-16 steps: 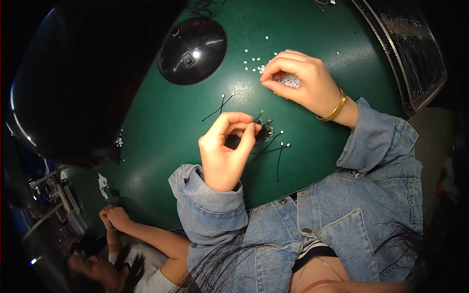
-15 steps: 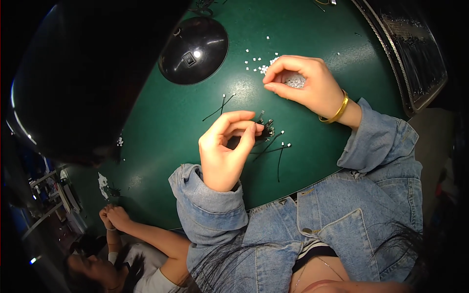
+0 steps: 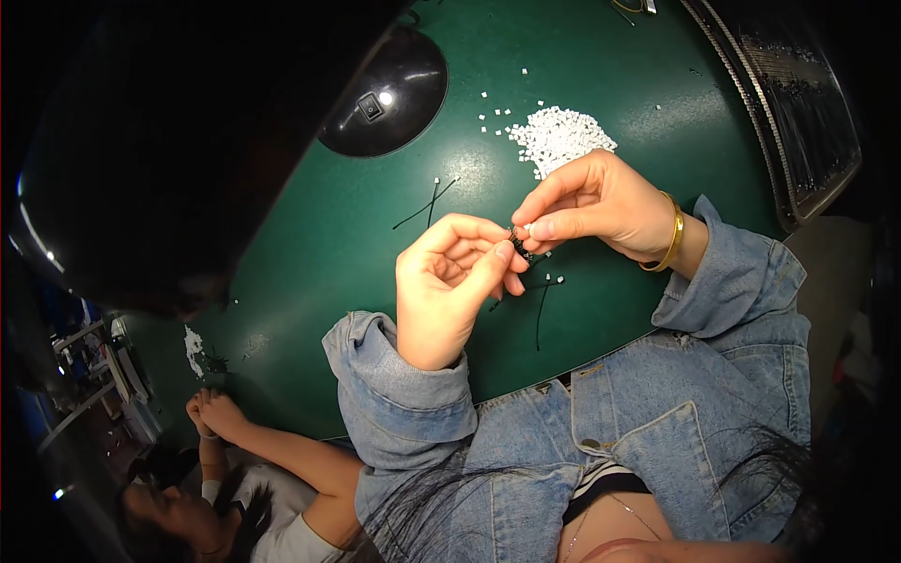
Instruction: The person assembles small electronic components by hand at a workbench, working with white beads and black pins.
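Observation:
My left hand (image 3: 436, 291) is closed in a pinch on a bunch of short black wires (image 3: 523, 250), whose ends poke out past the thumb and forefinger. Against those ends, my right hand (image 3: 610, 211) pinches a tiny white connector housing (image 3: 527, 227). The fingertips of both hands meet, hiding just how wire and housing touch. Beyond my right hand lies a heap of loose white connector housings (image 3: 563, 136). Two thin black wires (image 3: 434, 203) lie crossed left of my hands, at least one tipped white. More white-tipped black wires (image 3: 542, 314) lie below my fingers.
A round black base (image 3: 404, 103) with a switch stands on the green table (image 3: 310, 263). A large dark shape (image 3: 160, 159) blocks the upper left. At right is a tray of dark wires (image 3: 798, 113). Another person's hands (image 3: 218, 413) are at lower left, near small white pieces (image 3: 193, 349).
My right hand has come from the white heap down and toward my left hand, now with a white housing between its fingertips. The heap is uncovered. My left hand has shifted slightly right.

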Motion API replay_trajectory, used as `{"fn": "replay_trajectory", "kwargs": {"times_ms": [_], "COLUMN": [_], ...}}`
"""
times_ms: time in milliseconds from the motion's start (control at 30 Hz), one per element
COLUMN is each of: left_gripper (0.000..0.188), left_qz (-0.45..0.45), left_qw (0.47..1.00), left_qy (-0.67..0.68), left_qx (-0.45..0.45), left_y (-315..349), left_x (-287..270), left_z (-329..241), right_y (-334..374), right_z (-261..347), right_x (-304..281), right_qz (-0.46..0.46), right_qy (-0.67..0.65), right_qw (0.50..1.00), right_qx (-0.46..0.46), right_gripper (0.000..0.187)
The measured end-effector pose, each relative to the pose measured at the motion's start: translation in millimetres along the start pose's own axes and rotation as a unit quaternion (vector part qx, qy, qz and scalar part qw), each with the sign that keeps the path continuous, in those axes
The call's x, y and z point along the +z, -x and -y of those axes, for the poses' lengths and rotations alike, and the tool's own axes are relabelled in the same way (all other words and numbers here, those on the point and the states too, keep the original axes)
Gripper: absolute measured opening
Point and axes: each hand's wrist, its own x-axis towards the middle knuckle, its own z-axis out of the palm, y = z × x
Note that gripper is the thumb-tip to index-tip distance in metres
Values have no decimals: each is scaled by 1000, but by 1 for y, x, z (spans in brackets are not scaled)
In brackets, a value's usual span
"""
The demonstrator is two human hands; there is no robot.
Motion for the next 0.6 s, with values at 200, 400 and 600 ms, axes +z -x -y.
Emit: {"fn": "replay_trajectory", "kwargs": {"times_ms": [200,400,600], "left_gripper": [9,7,6], "left_qz": [3,-8,1], "left_qw": [1000,1000,999], "left_qy": [1,-20,3], "left_qx": [-8,11,35], "left_y": [0,2,2], "left_x": [-1,3,5], "left_z": [-2,-3,-2], "right_y": [-1,-2,-1], "right_z": [0,-5,-6], "right_x": [2,-1,-2], "right_qz": [-13,-6,17], "right_qy": [21,49,50], "right_qw": [1000,998,998], "right_qx": [-16,-46,-31], "right_gripper": [10,8,13]}}
